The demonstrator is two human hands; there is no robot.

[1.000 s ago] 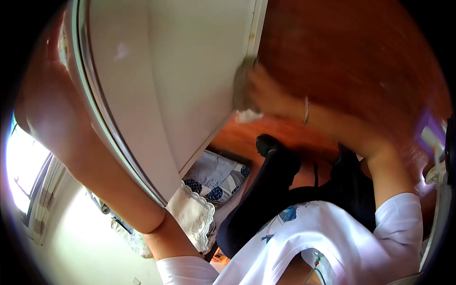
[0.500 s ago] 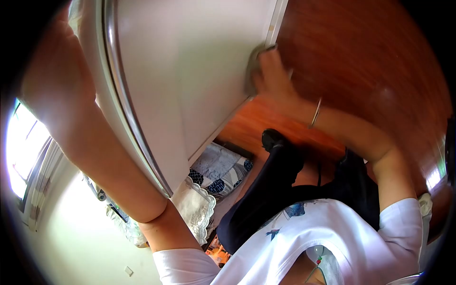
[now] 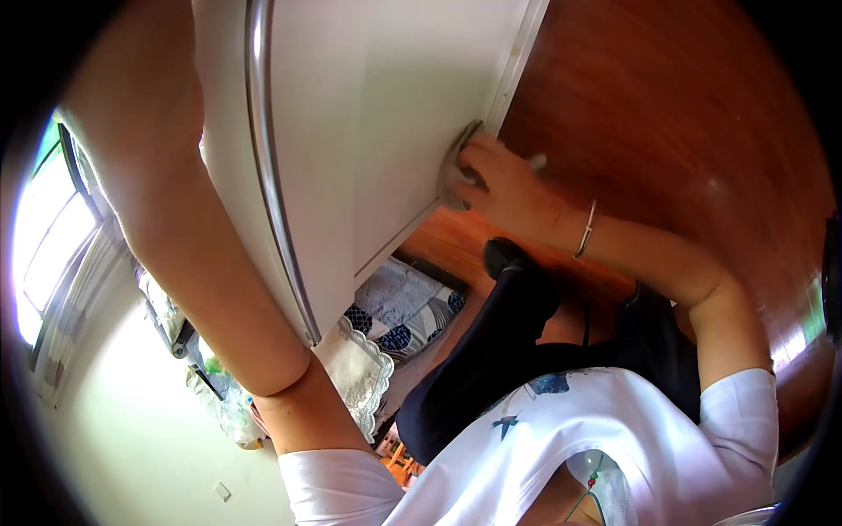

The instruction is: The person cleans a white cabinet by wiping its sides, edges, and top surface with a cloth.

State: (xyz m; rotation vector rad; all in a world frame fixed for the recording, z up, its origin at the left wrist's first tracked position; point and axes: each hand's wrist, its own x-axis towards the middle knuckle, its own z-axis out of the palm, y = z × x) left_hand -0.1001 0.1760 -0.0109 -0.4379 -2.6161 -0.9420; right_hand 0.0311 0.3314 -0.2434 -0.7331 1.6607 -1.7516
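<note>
We hold the grey-green cloth against the large white panel, near its edge, the fingers of our right hand curled over it. Our left arm extends beside the panel's curved silver metal strip; we cannot tell our left fingers' state.

I watched through one camera on the wearer's head, which faced forward and steeply down. It looked from above the shirt, a middling way back from the right hand, which lay right of centre. The left forearm passed much nearer the lens. The wide, curved view took in the panel left of the right hand and the floor to its right.
</note>
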